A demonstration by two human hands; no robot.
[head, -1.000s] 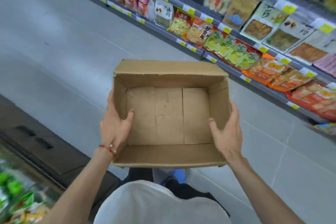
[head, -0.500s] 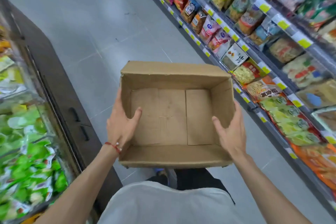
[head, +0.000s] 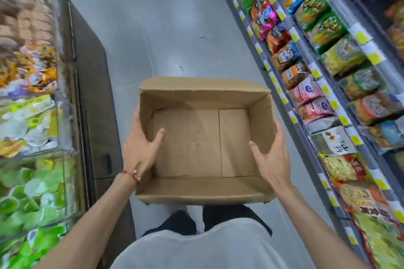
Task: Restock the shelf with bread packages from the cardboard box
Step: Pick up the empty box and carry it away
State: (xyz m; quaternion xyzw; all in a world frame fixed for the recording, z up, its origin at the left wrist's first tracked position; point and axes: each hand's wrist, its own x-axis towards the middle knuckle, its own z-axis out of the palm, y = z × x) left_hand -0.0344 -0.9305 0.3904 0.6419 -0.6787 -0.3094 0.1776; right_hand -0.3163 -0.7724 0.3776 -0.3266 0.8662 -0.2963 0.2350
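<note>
I carry an open brown cardboard box (head: 203,144) at waist height over the aisle floor. Its inside is bare cardboard with nothing in it. My left hand (head: 140,146) grips the box's left wall, thumb inside, fingers outside; a red string bracelet sits on that wrist. My right hand (head: 271,155) grips the right wall the same way. No bread packages show in the box.
A long shelf (head: 306,85) of snack bags with yellow price tags runs along the right. On the left stands a dark display case (head: 87,94) with packaged goods behind glass. Grey tiled floor (head: 166,24) stretches ahead between them.
My view has swung left until it looks down the aisle; the shelf slid to the right edge and the left case came into view. Both hands keep the same hold on the box.
</note>
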